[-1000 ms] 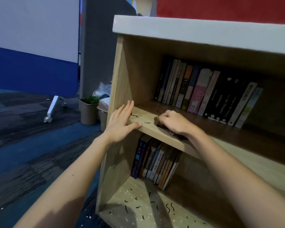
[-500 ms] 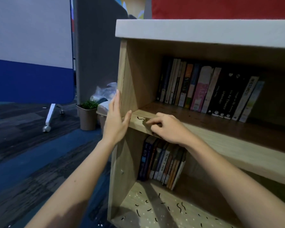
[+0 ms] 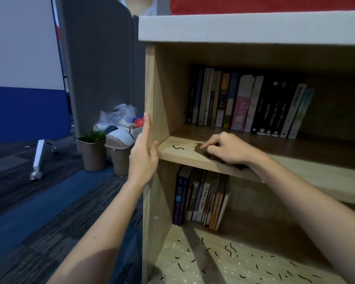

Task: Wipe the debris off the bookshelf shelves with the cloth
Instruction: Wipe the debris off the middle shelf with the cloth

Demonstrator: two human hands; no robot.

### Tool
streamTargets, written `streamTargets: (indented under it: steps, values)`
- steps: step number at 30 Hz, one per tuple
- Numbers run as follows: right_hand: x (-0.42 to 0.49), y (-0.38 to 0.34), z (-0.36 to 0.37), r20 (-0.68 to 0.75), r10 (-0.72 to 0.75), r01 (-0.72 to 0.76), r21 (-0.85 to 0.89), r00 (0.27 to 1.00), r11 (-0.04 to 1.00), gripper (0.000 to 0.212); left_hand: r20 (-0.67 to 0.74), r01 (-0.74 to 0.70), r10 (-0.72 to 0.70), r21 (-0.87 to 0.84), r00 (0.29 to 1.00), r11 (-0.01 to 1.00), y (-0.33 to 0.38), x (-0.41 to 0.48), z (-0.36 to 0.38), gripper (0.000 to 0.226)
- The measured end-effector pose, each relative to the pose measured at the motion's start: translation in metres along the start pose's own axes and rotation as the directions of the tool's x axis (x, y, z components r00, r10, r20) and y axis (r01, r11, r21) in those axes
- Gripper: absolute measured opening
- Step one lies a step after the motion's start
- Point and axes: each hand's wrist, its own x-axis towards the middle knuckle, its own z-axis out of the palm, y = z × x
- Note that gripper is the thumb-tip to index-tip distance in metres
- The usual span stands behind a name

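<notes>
**Cloth and grip.** The cloth (image 3: 202, 150), dark brown and crumpled, lies on the middle shelf (image 3: 184, 156) near its front edge, directly beneath the right hand (image 3: 226, 148). Part of it shows ahead of the fingertips, toward the left. A further strip trails under the wrist along the shelf lip. The right hand's fingers are curled down onto the cloth and bunch it against the board. This is a hold on the cloth, though the thumb's position is hard to make out from this angle. The forearm enters from the lower right, with the wrist low over the shelf edge.

**Debris.** One black squiggle (image 3: 178, 147) rests on the middle shelf just left of the cloth and apart from it, between the cloth and the side panel (image 3: 152, 89). The bottom shelf (image 3: 260, 234) carries many black strands (image 3: 230, 248) and pale specks.

**Left hand.** The left hand (image 3: 142, 155) stands upright at the side panel's front edge. Its fingers are straight and together, pointing up along the outer face, and the thumb touches the edge at shelf level. It holds nothing.

**Surroundings.** The upper books (image 3: 244, 103) stand at the back of the middle shelf, and the lower books (image 3: 199, 197) lean on the bottom shelf. On the floor to the left are a potted plant (image 3: 92, 152), a lidded bin (image 3: 119, 148) and a clear plastic bag (image 3: 119, 115) — all in front of a grey partition (image 3: 98, 68).
</notes>
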Motion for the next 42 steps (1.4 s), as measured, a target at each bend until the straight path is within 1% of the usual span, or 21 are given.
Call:
streamTargets:
  steps: [2, 5, 7, 10, 12, 14, 17, 18, 20, 22, 24, 27, 29, 30, 32, 35, 36, 37, 39, 41, 42]
  values:
    - [0.031, -0.016, 0.013, 0.024, -0.006, 0.006, 0.005, 1.000, 1.000, 0.030, -0.006, -0.024, 0.024, -0.004, 1.000, 1.000, -0.005, 0.001, 0.001, 0.074]
    - [0.059, -0.045, 0.036, 0.043, -0.080, 0.076, 0.087, 0.996, 0.993, 0.031, 0.001, -0.038, 0.038, -0.010, 0.999, 0.999, -0.010, 0.002, 0.002, 0.073]
    - [0.050, -0.045, 0.033, 0.046, -0.144, 0.140, 0.076, 0.989, 0.987, 0.031, 0.016, -0.045, 0.046, -0.034, 0.999, 0.998, -0.012, 0.002, 0.001, 0.073]
    - [0.020, -0.021, 0.017, 0.071, -0.236, 0.231, 0.082, 0.969, 0.970, 0.031, 0.034, -0.055, 0.058, -0.076, 0.998, 0.996, -0.014, 0.004, -0.001, 0.073]
    - [0.023, -0.008, 0.012, 0.088, -0.217, 0.210, 0.082, 0.972, 0.974, 0.030, 0.043, -0.056, 0.059, -0.075, 0.997, 0.996, -0.016, 0.004, -0.001, 0.074]
    - [0.050, -0.010, 0.018, 0.105, -0.157, 0.153, 0.046, 0.982, 0.987, 0.030, 0.056, -0.052, 0.055, -0.065, 0.997, 0.997, -0.015, 0.005, -0.002, 0.075]
    - [0.078, -0.027, 0.035, 0.072, -0.062, 0.058, 0.049, 0.995, 0.997, 0.032, 0.062, -0.047, 0.051, -0.055, 0.997, 0.997, -0.015, 0.006, -0.002, 0.078]
    - [0.074, -0.031, 0.037, 0.061, -0.083, 0.080, 0.057, 0.995, 0.995, 0.032, 0.058, -0.046, 0.049, -0.060, 0.997, 0.997, -0.015, 0.006, -0.002, 0.078]
    - [0.045, -0.032, 0.030, 0.052, -0.186, 0.182, 0.078, 0.981, 0.980, 0.031, 0.073, -0.043, 0.048, -0.079, 0.996, 0.996, -0.017, 0.006, -0.003, 0.078]
    - [0.013, -0.021, 0.018, 0.076, -0.268, 0.258, 0.119, 0.960, 0.959, 0.032, 0.084, -0.051, 0.058, -0.089, 0.995, 0.995, -0.020, 0.007, -0.003, 0.077]
    - [0.009, -0.005, 0.009, 0.091, -0.239, 0.225, 0.142, 0.967, 0.964, 0.032, 0.094, -0.052, 0.060, -0.087, 0.994, 0.995, -0.019, 0.007, -0.003, 0.077]
    - [0.052, -0.005, 0.016, 0.102, -0.110, 0.107, 0.034, 0.989, 0.994, 0.030, 0.098, -0.044, 0.052, -0.088, 0.994, 0.995, -0.017, 0.006, -0.005, 0.076]
    - [0.079, -0.023, 0.033, 0.065, -0.050, 0.051, -0.007, 0.997, 0.999, 0.032, 0.101, -0.030, 0.039, -0.092, 0.994, 0.995, -0.016, 0.005, -0.005, 0.076]
    - [0.085, -0.034, 0.040, 0.043, -0.052, 0.052, -0.016, 0.998, 0.998, 0.034, 0.104, -0.024, 0.034, -0.096, 0.994, 0.995, -0.016, 0.005, -0.006, 0.075]
    - [0.072, -0.050, 0.046, -0.002, -0.113, 0.113, -0.015, 0.994, 0.993, 0.034, 0.120, -0.016, 0.029, -0.112, 0.992, 0.994, -0.017, 0.006, -0.006, 0.074]
    - [0.022, -0.050, 0.035, 0.008, -0.227, 0.226, 0.055, 0.974, 0.973, 0.032, 0.139, 0.003, 0.013, -0.118, 0.990, 0.993, -0.018, 0.006, -0.006, 0.071]
    - [0.009, -0.045, 0.029, 0.022, -0.238, 0.236, 0.071, 0.971, 0.969, 0.032, 0.145, 0.016, 0.002, -0.123, 0.989, 0.992, -0.018, 0.006, -0.006, 0.070]
    - [0.001, -0.039, 0.022, 0.030, -0.215, 0.213, 0.074, 0.976, 0.974, 0.032, 0.153, 0.028, -0.008, -0.129, 0.988, 0.991, -0.017, 0.006, -0.006, 0.069]
    - [0.006, -0.030, 0.016, 0.023, -0.137, 0.137, 0.016, 0.990, 0.990, 0.031, 0.152, 0.043, -0.020, -0.145, 0.988, 0.989, -0.015, 0.006, -0.005, 0.067]
    - [0.025, -0.040, 0.026, -0.014, -0.074, 0.073, -0.032, 0.997, 0.997, 0.031, 0.150, 0.054, -0.030, -0.161, 0.988, 0.986, -0.013, 0.004, -0.005, 0.066]
    - [0.032, -0.051, 0.035, -0.038, -0.077, 0.076, -0.032, 0.996, 0.997, 0.032, 0.141, 0.052, -0.029, -0.164, 0.990, 0.985, -0.012, 0.004, -0.004, 0.066]
